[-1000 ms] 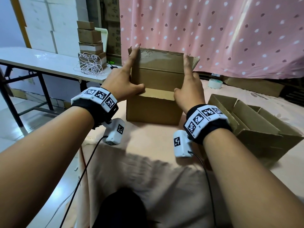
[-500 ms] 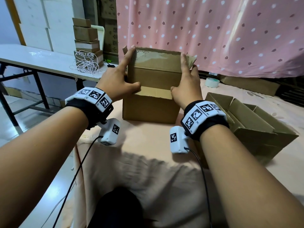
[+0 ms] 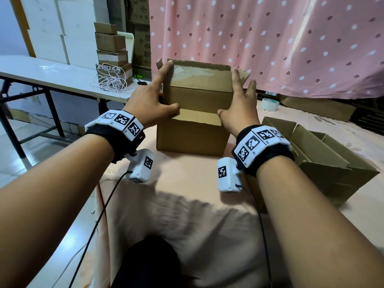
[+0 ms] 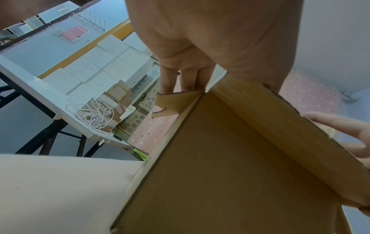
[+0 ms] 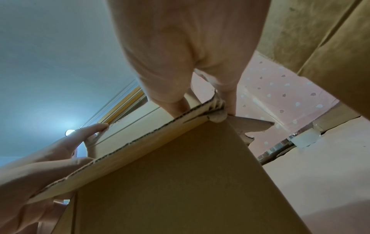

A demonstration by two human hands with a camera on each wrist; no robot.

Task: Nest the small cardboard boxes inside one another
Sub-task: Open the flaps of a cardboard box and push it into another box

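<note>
A brown cardboard box (image 3: 191, 140) stands on the pink sheet in front of me, top open. A smaller taped box (image 3: 197, 88) sits in its opening and sticks up above the rim. My left hand (image 3: 153, 100) lies flat against the smaller box's left side, index finger up to the top corner, thumb on the front. On the right side my right hand (image 3: 239, 104) presses with straight fingers, its thumb at the near flap. The left wrist view has the left fingers (image 4: 170, 79) against a side flap. The right fingers (image 5: 180, 104) reach the box corner (image 5: 216, 114).
Another open cardboard box (image 3: 324, 163) sits close to my right forearm. A tape roll (image 3: 269, 104) and flat cardboard (image 3: 318, 107) lie by the dotted pink curtain. At left, a white table (image 3: 52, 73) carries a stack of small boxes (image 3: 111, 48) and a coiled cord (image 3: 110, 82).
Both hands stay on the sides of the smaller box in nearly the same pose. Only the head view has shifted slightly.
</note>
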